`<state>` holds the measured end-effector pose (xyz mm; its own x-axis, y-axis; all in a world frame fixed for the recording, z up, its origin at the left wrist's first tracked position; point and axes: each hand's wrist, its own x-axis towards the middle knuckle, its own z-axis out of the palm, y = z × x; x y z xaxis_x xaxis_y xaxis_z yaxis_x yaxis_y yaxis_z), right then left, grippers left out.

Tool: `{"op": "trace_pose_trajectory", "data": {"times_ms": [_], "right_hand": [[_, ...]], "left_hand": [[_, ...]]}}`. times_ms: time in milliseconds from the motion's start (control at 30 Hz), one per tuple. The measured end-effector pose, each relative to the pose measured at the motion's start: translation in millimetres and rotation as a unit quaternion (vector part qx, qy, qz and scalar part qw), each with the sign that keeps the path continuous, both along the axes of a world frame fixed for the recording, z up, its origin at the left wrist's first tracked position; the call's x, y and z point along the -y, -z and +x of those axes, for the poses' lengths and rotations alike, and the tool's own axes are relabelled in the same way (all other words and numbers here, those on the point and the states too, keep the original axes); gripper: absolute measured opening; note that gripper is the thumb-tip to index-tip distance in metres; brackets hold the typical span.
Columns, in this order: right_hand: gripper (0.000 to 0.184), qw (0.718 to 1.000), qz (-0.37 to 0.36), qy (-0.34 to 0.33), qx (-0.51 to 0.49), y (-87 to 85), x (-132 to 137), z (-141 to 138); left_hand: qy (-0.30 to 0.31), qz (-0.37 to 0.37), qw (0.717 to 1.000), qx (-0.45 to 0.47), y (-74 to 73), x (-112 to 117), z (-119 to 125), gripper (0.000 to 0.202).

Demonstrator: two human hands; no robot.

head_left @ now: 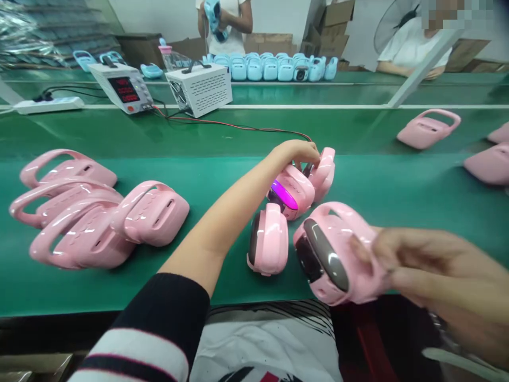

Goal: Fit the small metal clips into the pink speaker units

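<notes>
My right hand (421, 265) grips a pink device with a loop handle (358, 249), its dark glossy front facing left, near the table's front edge. My left hand (304, 152) reaches across to another pink device (300, 188), whose front panel glows purple. The left fingers curl down between it and a pink device behind it (325, 172); what they pinch is hidden. A red and black cable (254, 129) runs to that hand. One more pink device (272, 241) stands upright between my forearm and the device in my right hand.
Several pink devices (93, 233) lie at the left, others (427, 130) at the far right. A power supply (121, 87) and a grey vented box (199, 87) stand behind. Blue devices (270, 68) line the opposite bench, where two people (226, 26) sit or stand.
</notes>
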<state>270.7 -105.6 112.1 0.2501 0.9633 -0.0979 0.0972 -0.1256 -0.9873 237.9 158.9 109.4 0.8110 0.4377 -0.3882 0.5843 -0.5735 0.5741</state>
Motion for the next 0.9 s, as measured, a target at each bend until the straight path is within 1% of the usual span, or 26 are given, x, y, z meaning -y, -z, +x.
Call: {"op": "trace_pose_trajectory", "data": {"times_ms": [67, 133, 233, 300, 333, 367, 467, 500, 533, 600, 667, 700, 733, 767, 833, 867, 900], "right_hand": [[0.023, 0.997, -0.039, -0.039, -0.061, 11.7, 0.1, -10.6], [0.022, 0.987, -0.055, -0.063, -0.139, 22.1, -6.2, -19.3], [0.025, 0.959, -0.068, -0.133, -0.241, 35.7, -10.6, -23.3], [0.026, 0.94, -0.077, -0.171, -0.284, 45.4, -5.8, -19.5], [0.026, 0.938, -0.073, -0.166, -0.295, 51.0, -1.9, -16.2], [0.027, 0.942, -0.061, -0.142, -0.299, 57.2, 2.2, -12.6], [0.028, 0.963, -0.016, 0.001, -0.267, 77.0, 10.2, -3.4], [0.027, 0.967, -0.015, 0.039, -0.25, 82.9, 10.8, -1.8], [0.027, 0.97, -0.021, 0.063, -0.234, 87.9, 10.4, -1.1], [0.028, 0.973, -0.04, 0.074, -0.213, 94.4, 7.8, -1.6], [0.03, 0.976, -0.047, 0.062, -0.202, 96.4, 5.1, -3.4], [0.03, 0.977, -0.045, 0.06, -0.197, 96.2, 4.3, -4.3], [0.03, 0.978, -0.041, 0.065, -0.193, 95.5, 3.8, -5.3], [0.029, 0.978, -0.035, 0.075, -0.191, 94.4, 3.6, -6.1], [0.025, 0.977, -0.019, 0.11, -0.181, 91.9, 3.5, -7.9], [0.022, 0.977, -0.008, 0.127, -0.171, 90.6, 3.3, -8.8], [0.02, 0.978, 0.002, 0.138, -0.157, 89.5, 2.9, -9.9]], "left_hand": [[-0.001, 0.019, 1.0, -0.018, -2.8, 1.1, 1.5, 0.06], [-0.005, 0.038, 0.999, -0.029, -6.9, 3.4, 2.1, 0.058], [-0.023, 0.061, 0.997, -0.038, -13.3, 8.7, 1.1, 0.057], [-0.042, 0.064, 0.996, -0.036, -15.6, 12.5, -0.7, 0.057], [-0.053, 0.062, 0.996, -0.033, -15.6, 14.2, -1.7, 0.057], [-0.064, 0.059, 0.996, -0.028, -15.0, 15.5, -2.5, 0.056], [-0.097, 0.059, 0.994, -0.008, -9.0, 15.5, -2.6, 0.05], [-0.103, 0.059, 0.993, 0.001, -6.5, 13.7, -1.8, 0.048], [-0.107, 0.059, 0.992, 0.012, -4.4, 11.3, -1.0, 0.046], [-0.101, 0.074, 0.992, 0.024, -2.9, 6.5, -1.6, 0.044], [-0.092, 0.128, 0.986, 0.048, -7.1, 8.4, -10.7, 0.045], [-0.091, 0.161, 0.98, 0.079, -11.0, 14.7, -20.4, 0.046], [-0.093, 0.195, 0.968, 0.126, -15.4, 25.8, -33.9, 0.049], [-0.101, 0.21, 0.955, 0.186, -19.4, 42.1, -50.9, 0.05], [-0.113, 0.211, 0.916, 0.321, -22.3, 87.4, -91.0, 0.045], [-0.12, 0.205, 0.897, 0.372, -19.5, 113.5, -111.0, 0.045], [-0.158, 0.179, 0.878, 0.415, -13.3, 139.3, -128.8, 0.046]]}}
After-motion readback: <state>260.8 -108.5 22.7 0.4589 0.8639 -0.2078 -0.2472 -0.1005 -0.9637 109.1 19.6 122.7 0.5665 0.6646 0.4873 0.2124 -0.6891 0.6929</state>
